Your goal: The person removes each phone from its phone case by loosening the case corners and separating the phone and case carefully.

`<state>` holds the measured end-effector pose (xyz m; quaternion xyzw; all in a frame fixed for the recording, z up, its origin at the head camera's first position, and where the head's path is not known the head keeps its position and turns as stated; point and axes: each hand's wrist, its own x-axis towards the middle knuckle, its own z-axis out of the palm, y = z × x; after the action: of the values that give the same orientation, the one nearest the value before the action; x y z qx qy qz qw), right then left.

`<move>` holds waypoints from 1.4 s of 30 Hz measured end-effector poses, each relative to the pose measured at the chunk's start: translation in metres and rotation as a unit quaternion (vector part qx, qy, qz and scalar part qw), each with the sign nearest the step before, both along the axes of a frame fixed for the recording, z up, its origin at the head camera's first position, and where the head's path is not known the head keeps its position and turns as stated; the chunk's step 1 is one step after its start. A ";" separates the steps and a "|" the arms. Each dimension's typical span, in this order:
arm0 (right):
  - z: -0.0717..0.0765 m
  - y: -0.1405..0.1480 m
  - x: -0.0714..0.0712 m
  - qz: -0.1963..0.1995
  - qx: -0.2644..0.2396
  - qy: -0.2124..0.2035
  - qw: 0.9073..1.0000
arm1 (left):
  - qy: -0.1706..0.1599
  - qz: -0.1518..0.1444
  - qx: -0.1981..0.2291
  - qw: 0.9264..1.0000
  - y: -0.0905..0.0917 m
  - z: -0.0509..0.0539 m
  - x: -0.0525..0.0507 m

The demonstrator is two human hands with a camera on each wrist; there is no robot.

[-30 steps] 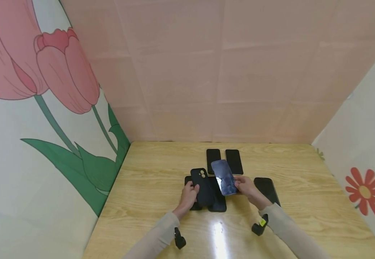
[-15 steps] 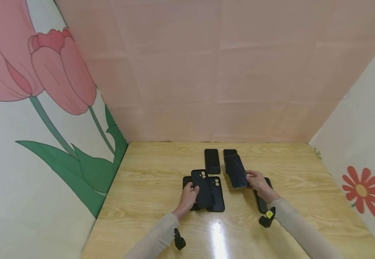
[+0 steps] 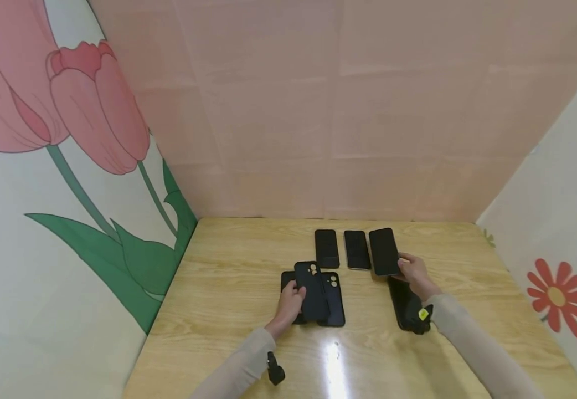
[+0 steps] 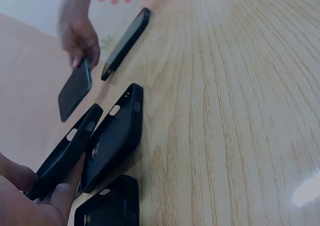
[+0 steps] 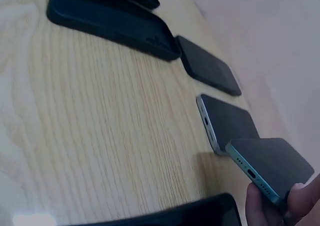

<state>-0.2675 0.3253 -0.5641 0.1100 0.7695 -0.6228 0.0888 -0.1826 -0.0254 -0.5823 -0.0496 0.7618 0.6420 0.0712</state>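
My left hand (image 3: 289, 303) pinches a black phone case (image 3: 312, 293) by its left edge, tilted above two other cases on the table. One of these, a black phone case (image 3: 335, 302) with camera holes, lies to its right; the other black case (image 3: 287, 277) is mostly hidden under the hand. My right hand (image 3: 415, 274) grips a dark-screened phone (image 3: 384, 252) by its lower right edge. In the right wrist view this phone (image 5: 272, 166) shows a greenish rim and hangs just off the table, beside a silver-edged phone (image 5: 230, 123).
Two phones lie at the back, a left one (image 3: 326, 249) and a right one (image 3: 357, 249). Another phone (image 3: 404, 305) rests under my right wrist, in what looks like a black case. A pink wall (image 3: 328, 111) closes off the wooden table (image 3: 238, 249) behind.
My right hand has carried the phone rightward and back, from over the cases, past the back right phone, to its right side. The left hand keeps its case in place.
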 end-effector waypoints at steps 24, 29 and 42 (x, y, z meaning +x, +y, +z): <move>-0.014 0.016 -0.021 -0.072 0.093 0.024 0.993 | -0.001 -0.003 0.000 1.000 -0.002 0.000 -0.001; -0.018 0.018 -0.023 -0.072 0.084 0.011 0.994 | 0.001 -0.003 0.001 1.000 -0.002 -0.002 0.000; -0.022 0.019 -0.031 -0.102 0.065 0.002 0.993 | -0.006 -0.007 -0.004 1.000 -0.004 -0.004 -0.001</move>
<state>-0.2987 0.3440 -0.5861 0.1925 0.7932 -0.5775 0.0158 -0.1832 -0.0291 -0.5862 -0.0484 0.7643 0.6381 0.0795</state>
